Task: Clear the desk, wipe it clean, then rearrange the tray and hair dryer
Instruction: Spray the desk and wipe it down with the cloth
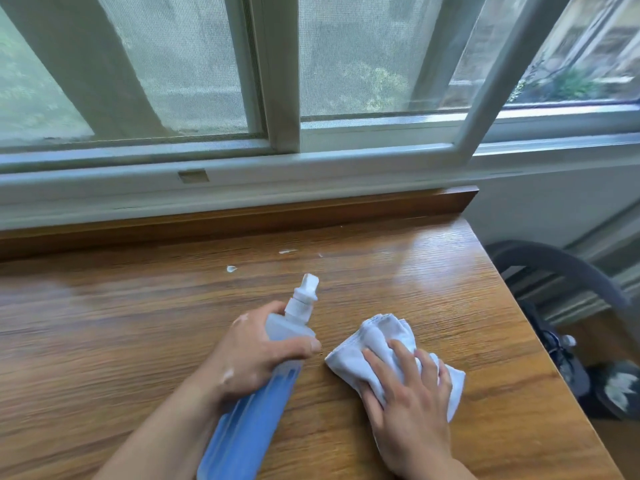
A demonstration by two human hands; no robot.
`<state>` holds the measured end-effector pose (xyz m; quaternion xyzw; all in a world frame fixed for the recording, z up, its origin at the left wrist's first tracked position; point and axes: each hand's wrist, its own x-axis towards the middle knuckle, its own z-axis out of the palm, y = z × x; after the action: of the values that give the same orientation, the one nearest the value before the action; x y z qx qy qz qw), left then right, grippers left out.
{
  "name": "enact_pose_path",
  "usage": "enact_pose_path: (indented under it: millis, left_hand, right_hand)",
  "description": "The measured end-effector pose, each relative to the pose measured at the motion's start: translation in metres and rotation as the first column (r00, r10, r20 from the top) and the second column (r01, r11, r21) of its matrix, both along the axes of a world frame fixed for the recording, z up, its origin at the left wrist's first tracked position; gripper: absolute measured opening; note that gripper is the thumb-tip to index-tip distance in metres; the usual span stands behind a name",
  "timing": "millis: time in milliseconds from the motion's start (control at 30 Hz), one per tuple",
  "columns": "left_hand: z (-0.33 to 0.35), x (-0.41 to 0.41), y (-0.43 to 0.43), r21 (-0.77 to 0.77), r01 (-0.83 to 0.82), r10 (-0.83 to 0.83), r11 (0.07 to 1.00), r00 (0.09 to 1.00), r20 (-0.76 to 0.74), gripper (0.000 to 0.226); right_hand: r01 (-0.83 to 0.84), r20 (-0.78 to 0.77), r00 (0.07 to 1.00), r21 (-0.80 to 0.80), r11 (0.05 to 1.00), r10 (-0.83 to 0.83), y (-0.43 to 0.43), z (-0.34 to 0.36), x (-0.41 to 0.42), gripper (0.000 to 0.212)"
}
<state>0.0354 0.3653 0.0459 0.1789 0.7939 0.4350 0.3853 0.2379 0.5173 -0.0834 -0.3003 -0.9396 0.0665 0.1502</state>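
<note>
Left grip [256, 355]: fingers and thumb curled round the upper body of a blue spray bottle [249, 420], lower centre of the frame, nozzle pointing up-frame.
Right grip [408, 393]: fingers straight and spread, pressing flat on a white cloth [374, 337].
Cloth: folded, on the tabletop [138, 323], just right of the bottle.
Smears: small white marks [231, 269] above the nozzle.
Cut off: bottle base, both forearms.
Hard to make out: dark curved shape [554, 261], right edge, blurred.

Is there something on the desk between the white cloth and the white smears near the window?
Nothing lies on the desk between the cloth under the right hand and the white smears. Only the spray bottle, which the left hand grips, points its nozzle across that line.
</note>
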Motion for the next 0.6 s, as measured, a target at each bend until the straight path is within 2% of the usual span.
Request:
enact_pose_path:
  millis: [100, 233, 433, 600]
  left_hand:
    - [-0.001, -0.010, 0.015, 0.117, -0.087, 0.060, 0.989, 0.974, 0.219, 0.051]
    - [0.004, -0.016, 0.026, 0.194, -0.152, 0.061, 0.969, 0.910, 0.411, 0.065]
    - [0.011, -0.022, 0.029, 0.212, -0.216, 0.116, 0.953, 0.907, 0.404, 0.065]
    - [0.018, -0.020, -0.001, 0.239, -0.272, 0.169, 0.932, 0.911, 0.377, 0.056]
  right_hand:
    - [-0.028, 0.032, 0.999, -0.001, 1.000, 0.028, 0.009, 0.001, -0.015, 0.043]
    - [-0.037, 0.041, 0.998, -0.025, 0.999, 0.038, 0.022, 0.005, -0.036, 0.041]
    - [-0.052, 0.087, 0.995, -0.054, 0.997, 0.056, 0.057, 0.006, -0.087, 0.037]
    - [0.037, 0.205, 0.979, -0.124, 0.992, -0.011, 0.076, 0.013, -0.132, 0.040]
